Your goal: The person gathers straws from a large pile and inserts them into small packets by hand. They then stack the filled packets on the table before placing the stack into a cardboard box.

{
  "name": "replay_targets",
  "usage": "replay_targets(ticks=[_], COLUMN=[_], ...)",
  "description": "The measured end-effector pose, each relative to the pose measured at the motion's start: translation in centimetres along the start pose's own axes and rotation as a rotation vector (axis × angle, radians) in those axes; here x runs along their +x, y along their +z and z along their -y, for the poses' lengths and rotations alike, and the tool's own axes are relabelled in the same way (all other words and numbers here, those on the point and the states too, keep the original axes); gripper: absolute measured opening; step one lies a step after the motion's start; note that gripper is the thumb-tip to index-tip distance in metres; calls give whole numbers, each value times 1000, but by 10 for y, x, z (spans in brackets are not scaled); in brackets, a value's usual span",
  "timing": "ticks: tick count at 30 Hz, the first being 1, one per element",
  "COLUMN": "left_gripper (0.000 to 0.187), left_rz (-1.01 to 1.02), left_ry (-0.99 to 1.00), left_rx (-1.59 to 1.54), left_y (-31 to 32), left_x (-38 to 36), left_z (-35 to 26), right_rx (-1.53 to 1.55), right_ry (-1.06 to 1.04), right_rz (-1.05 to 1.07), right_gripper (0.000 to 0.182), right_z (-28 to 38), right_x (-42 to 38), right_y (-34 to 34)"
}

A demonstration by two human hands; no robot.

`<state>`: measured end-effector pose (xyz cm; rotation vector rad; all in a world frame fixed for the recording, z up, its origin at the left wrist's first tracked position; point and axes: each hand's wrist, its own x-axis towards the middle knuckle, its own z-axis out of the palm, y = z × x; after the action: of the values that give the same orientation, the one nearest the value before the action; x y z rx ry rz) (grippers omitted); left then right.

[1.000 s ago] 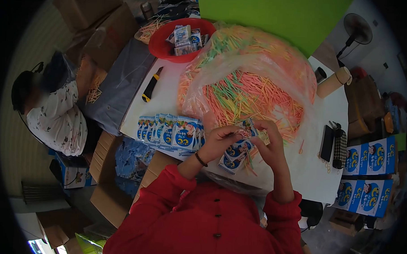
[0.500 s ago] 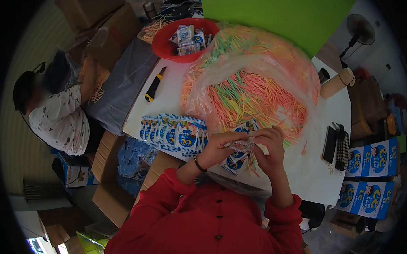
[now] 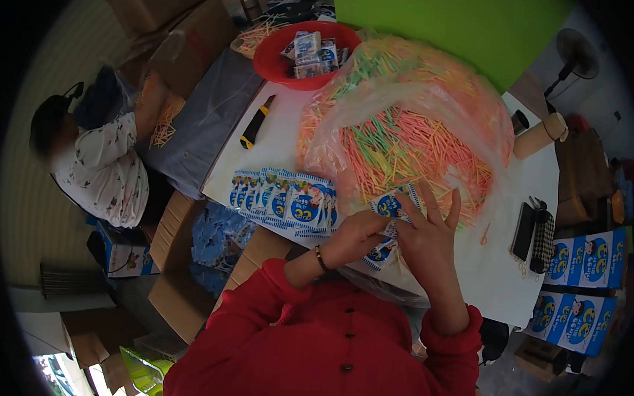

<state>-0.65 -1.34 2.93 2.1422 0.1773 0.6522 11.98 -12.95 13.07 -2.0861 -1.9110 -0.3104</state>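
At the near edge of the white table (image 3: 495,288), left hand (image 3: 354,238) and right hand (image 3: 428,245) are meeting over a small blue-and-white packet (image 3: 391,229). Most of it is hiding behind the fingers; only a printed sliver is showing, its contents and far end impossible to make out. Left fingers are curling closed, tips pinching the sliver from its left side; right fingers are spreading wide and fanning upward, the right thumb hiding, so cannot tell whether this hand is gripping. Packet is sitting directly between the two hands, at the left fingertips and just left of the right palm. Further printed packets (image 3: 379,257) are lying beneath, partly covered by the hands. Just beyond, a clear plastic bag (image 3: 327,139) is holding coloured sticks (image 3: 416,149), its folds blurring those at the back. Left of the left hand, an overlapping row of packets (image 3: 307,202) is lying near, each mostly masking its neighbour. Red sleeves are covering both forearms; dark lens edges are cutting off the room's corners.
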Motion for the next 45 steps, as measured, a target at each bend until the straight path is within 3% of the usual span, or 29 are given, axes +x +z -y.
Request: replay_targets(ticks=[1, 3, 6, 9, 11, 12, 14, 15, 17, 20, 21, 23, 24, 26, 28, 29, 31, 32, 34, 36, 39, 40, 44, 45], left_gripper=[38, 35, 27, 32, 33, 33, 32, 31, 32, 29, 27, 26, 26, 27, 37, 50, 51, 53, 54, 55, 55, 55, 50, 50], left_rz=[-4, -81, 5, 10, 21, 24, 38, 46, 11, -49, -158, -267, -345, -421, -238, -228, -297, -358, -403, -451, -472, -393, -223, -224], left_ry=[-9, -169, -212, -223, -240, -262, -301, -340, -345, -392, -440, -484, -561, -631, -452, -390, -363, -342, -377, -420, -267, -208, -93, -91], left_rx=[9, -254, -365, -494, -549, -597, -699, -791, -838, -936, -949, -961, -849, -731, 311, 461, 547, 621, 676, 728, 773, 695, 497, 487], left_y=[-4, -5, -12, -5, -4, -5, -6, -9, -17, -44, -55, -78, -91, -113, -124, -123, -119, -117, -117, -116, -103, -95, -62, -53], left_x=[-3, -3, -6, -17, -24, -26, -30, -31, -36, -46, -50, -53, -49, -51, -61, -63, -66, -65, -57, -48, -36, -29, -7, -3], left_z=[-2, -10, -18, -12, -9, -9, -12, -15, -15, -17, -15, -14, -14, 2, 39, 47, 54, 54, 33, 15, -1, -6, -12, -10], right_rx=[-10, -30, 233, 448, 868, 861, 1364, 1358, 1695, 1712, 1706, 1407, 1407, 780, 838, 841, 522, 522, 155, 140, 137, 147, 343, 674], right_ry=[-3, -1, 21, 75, 187, 198, 313, 323, 503, 622, 622, 861, 859, 632, 527, 519, 343, 343, 275, 306, 324, 315, 153, 290], right_rz=[-58, -111, -160, -189, -198, -197, -308, -311, -538, -675, -682, -542, -544, -199, -73, -80, 29, 19, 201, 317, 493, 543, 346, 215], right_gripper=[9, 10, 11, 9, 8, 8, 8, 8, 8, 9, 9, 10, 10, 15, 21, 21, 32, 32, 38, 38, 38, 37, 34, 28], right_z=[1, -1, -2, -6, -13, -14, -14, -17, -30, -68, -79, -99, -102, -95, -84, -83, -86, -87, -86, -78, -76, -81, -107, -107], right_x=[0, -2, -2, -7, -13, -16, -20, -21, -20, -27, -30, -30, -23, 1, 30, 44, 71, 81, 96, 108, 113, 113, 85, 74], right_y=[4, 5, 6, 9, 12, 16, 24, 23, 20, 20, 23, 33, 40, 57, 76, 92, 128, 142, 156, 151, 149, 151, 148, 143])
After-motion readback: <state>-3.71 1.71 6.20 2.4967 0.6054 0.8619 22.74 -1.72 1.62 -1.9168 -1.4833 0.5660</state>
